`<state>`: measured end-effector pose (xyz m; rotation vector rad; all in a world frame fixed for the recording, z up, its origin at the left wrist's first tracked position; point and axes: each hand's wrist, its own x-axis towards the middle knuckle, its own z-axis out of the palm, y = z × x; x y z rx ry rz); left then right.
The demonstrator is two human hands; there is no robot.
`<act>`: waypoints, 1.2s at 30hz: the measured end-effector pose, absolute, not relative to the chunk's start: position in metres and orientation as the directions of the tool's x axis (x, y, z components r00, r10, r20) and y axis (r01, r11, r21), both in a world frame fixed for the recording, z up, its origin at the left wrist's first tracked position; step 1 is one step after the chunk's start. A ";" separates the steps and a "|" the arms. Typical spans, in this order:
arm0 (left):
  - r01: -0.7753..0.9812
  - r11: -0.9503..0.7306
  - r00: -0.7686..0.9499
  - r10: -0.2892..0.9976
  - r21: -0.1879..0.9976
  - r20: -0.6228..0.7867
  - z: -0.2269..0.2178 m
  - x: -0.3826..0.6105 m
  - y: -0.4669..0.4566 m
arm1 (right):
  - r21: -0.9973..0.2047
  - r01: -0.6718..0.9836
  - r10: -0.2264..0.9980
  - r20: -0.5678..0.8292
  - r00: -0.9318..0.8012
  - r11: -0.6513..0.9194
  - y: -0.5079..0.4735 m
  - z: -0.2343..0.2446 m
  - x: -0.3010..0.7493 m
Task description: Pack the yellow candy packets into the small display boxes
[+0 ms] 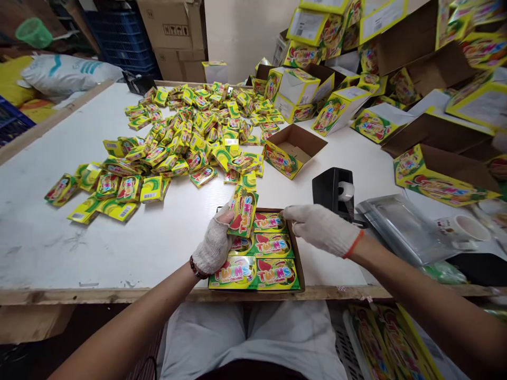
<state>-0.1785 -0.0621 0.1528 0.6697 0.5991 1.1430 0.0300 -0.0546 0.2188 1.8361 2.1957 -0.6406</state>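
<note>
Fingers of left hand [214, 245] pinch packet [243, 210]; right hand [321, 229] fingertips at tray [300, 266] edge, grip unclear.

I see the left hand [214, 245] in an off-white knit glove and the right hand [320, 228] in a white glove with an orange cuff. The candy packet [243, 211] is yellow and green with a red watermelon slice and multicoloured lettering. The packets [273, 245] in the brown cardboard box [300, 266] match it. The bench [59, 243] is white with grey scuffs, the tape dispenser [330, 190] black and the crates [122, 37] blue.
</note>
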 end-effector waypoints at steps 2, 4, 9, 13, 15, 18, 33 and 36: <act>-0.590 0.281 0.323 0.941 0.756 -0.098 0.150 -0.180 -0.063 | -0.310 0.950 0.927 -0.343 -0.149 0.038 -0.057 0.223 0.037; -0.576 0.304 0.335 0.935 0.759 -0.120 0.150 -0.181 -0.064 | -0.388 0.920 0.936 -0.339 -0.094 -0.048 -0.059 0.226 0.038; -0.614 0.278 0.333 0.940 0.739 -0.076 0.151 -0.180 -0.065 | -0.339 0.933 0.831 -0.549 -0.094 -0.118 -0.062 0.222 0.021; -0.588 0.242 0.335 0.941 0.772 -0.040 0.147 -0.180 -0.064 | -0.202 0.979 0.845 -0.525 -0.105 -0.004 -0.065 0.212 0.015; -0.575 0.234 0.337 0.941 0.784 -0.033 0.144 -0.181 -0.064 | -0.220 0.975 0.849 -0.520 -0.094 -0.027 -0.068 0.206 0.020; -0.557 0.235 0.345 0.938 0.797 -0.035 0.142 -0.181 -0.064 | -0.347 0.936 0.848 -0.514 -0.133 -0.064 -0.073 0.200 0.033; -0.531 0.238 0.314 0.947 0.813 -0.072 0.154 -0.179 -0.064 | 0.240 0.935 0.787 -0.614 -0.064 0.263 0.002 0.214 0.007; -0.528 0.270 0.321 0.941 0.805 -0.105 0.159 -0.178 -0.064 | 0.241 0.912 0.742 -0.663 -0.096 0.333 0.012 0.214 0.002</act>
